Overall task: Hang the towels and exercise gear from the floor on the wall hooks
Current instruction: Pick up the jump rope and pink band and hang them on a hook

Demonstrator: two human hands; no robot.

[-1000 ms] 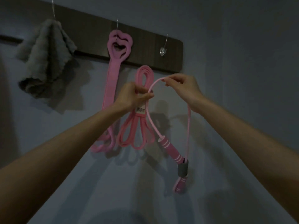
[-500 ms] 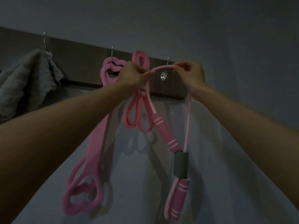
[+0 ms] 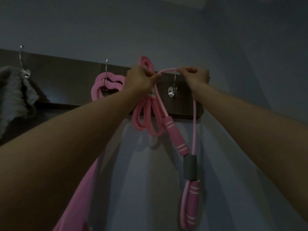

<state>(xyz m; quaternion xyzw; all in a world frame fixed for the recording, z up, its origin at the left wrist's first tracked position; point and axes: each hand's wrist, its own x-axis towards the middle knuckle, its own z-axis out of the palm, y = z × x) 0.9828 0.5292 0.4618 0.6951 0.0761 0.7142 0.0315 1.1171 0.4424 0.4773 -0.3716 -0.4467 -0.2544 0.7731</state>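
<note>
My right hand (image 3: 198, 78) pinches the jump-rope cord (image 3: 167, 71) between thumb and curled fingertips. My left hand (image 3: 140, 79) is clenched round the same cord, together with the neck of a coiled resistance band (image 3: 146, 114). The short stretch of cord between the two hands runs nearly level, left to right, arching slightly.

That stretch crosses right at the upturned tip of the end hook (image 3: 173, 90), and I cannot tell whether it passes behind the tip or in front of it. The hook sits below and between the hands, nearer the right one. I judge the next move needs the span carried over the tip toward the wall and then lowered, with the right hand leading.

The cord's two pink handles (image 3: 173, 134) and a grey sleeve (image 3: 190, 167) dangle below. Along the dark board (image 3: 66, 77), a heart-looped band (image 3: 108, 85) already hangs on the middle hook (image 3: 106, 70), and a grey towel (image 3: 15, 97) hangs at the far left.
</note>
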